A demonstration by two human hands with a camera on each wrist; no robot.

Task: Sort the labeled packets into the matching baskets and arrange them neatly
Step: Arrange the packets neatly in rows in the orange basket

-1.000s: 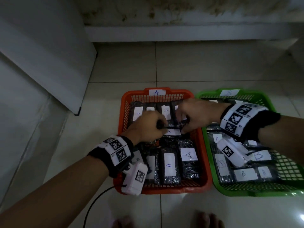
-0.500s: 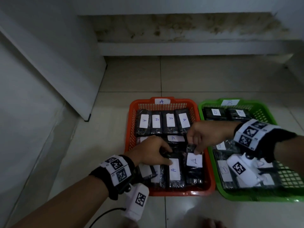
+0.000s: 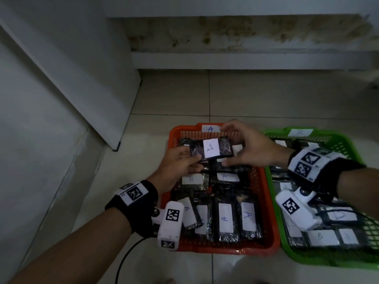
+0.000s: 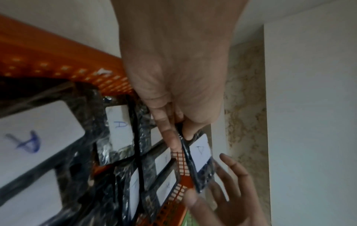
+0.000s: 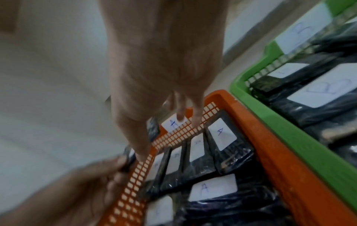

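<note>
Hands: left (image 3: 180,162) pinches one A packet (image 3: 211,149), right (image 3: 250,148) spread beside it, above two baskets, orange (image 3: 264,193) and green (image 3: 352,144).

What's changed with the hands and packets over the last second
The left hand has lifted one A packet out of the orange basket and pinches its left end above the far row. The right hand, earlier down among the packets, now hovers open at its right end. The green basket and the other packets stayed put.
</note>
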